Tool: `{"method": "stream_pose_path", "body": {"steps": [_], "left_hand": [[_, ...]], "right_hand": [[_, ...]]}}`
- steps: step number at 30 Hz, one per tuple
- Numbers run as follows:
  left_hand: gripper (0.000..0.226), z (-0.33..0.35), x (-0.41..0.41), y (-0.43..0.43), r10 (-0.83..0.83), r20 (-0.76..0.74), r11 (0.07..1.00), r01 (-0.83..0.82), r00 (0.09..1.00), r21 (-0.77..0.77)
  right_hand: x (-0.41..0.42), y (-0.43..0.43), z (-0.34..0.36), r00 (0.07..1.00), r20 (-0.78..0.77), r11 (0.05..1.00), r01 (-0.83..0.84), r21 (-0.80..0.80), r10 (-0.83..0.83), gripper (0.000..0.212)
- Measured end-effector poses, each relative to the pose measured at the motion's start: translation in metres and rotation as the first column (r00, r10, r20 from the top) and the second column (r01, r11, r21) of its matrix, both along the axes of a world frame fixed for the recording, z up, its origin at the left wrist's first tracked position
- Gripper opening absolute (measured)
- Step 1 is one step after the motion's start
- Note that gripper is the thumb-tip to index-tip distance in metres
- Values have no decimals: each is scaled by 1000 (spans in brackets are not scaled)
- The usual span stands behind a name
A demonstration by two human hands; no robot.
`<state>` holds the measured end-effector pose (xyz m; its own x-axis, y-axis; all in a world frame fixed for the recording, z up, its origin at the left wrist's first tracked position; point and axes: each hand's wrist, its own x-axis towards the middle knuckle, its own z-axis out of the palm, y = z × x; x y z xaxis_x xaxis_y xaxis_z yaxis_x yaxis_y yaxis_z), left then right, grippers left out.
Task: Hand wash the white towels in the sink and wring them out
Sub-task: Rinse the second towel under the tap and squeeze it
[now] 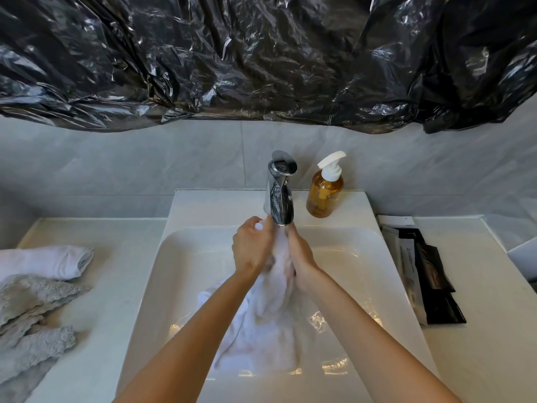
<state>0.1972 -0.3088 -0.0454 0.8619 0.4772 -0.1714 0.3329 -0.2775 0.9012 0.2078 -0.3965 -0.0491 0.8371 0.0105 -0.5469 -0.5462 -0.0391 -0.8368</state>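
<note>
A wet white towel [268,330] hangs down into the white sink [186,257], its lower part bunched on the basin floor. Both hands grip its upper end right under the chrome tap [279,193]. My left hand [252,245] is closed around the towel's top, with a bit of white cloth showing above the fingers. My right hand [300,257] presses the towel from the right side. The cloth between the palms is mostly hidden. Another white towel [43,261] lies folded on the counter at the left.
An amber soap pump bottle [325,189] stands right of the tap. Grey fluffy cloths [32,321] lie on the left counter. Dark sachets and a white box [421,271] sit on the right counter. Black plastic sheeting [261,59] covers the wall above.
</note>
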Motion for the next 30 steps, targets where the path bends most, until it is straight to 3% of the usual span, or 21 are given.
{"method": "stream_pose_path", "body": {"steps": [2,4,6,9,11,14,17,21,23,25,28,30], "left_hand": [[48,-3,4,10,77,-18,990,-79,997,-120],[51,-6,7,19,112,-33,970,-117,993,-215],[44,-5,8,23,108,-18,948,-109,994,-300],[25,-3,3,28,17,45,959,-4,999,-284],[23,-4,-3,32,-73,70,975,86,995,-205],[25,-4,-4,26,-181,-50,947,160,982,-278],[34,3,-2,5,-203,-196,893,100,959,-438],[32,1,-9,-17,-72,-94,950,39,993,-310],[33,-2,-11,-19,-1,-93,966,-23,996,-259],[31,-4,-10,-17,47,-112,975,-70,993,-209],[29,-4,-9,-12,-2,-137,1000,-1,991,-23],[28,-1,-12,-9,29,-136,1000,-30,990,-3]], "right_hand": [[-12,-9,-8,968,186,986,-163,-41,168,30],[-30,-21,-24,895,259,930,-337,-144,364,60],[-34,-32,-36,840,284,882,-401,-247,462,69],[-26,-49,-26,908,331,966,-242,-90,258,45],[-21,-57,-15,925,368,992,-119,47,94,44],[-20,-51,3,890,455,976,-122,181,27,31],[-21,-21,9,880,475,993,-65,98,11,20],[-21,13,4,859,429,951,309,2,-280,30],[-18,18,6,830,409,913,408,18,-379,31],[-13,21,8,850,393,916,398,-39,-353,25],[-10,24,12,886,364,934,343,-98,-287,6],[-4,23,13,920,299,939,309,-148,-255,7]]}}
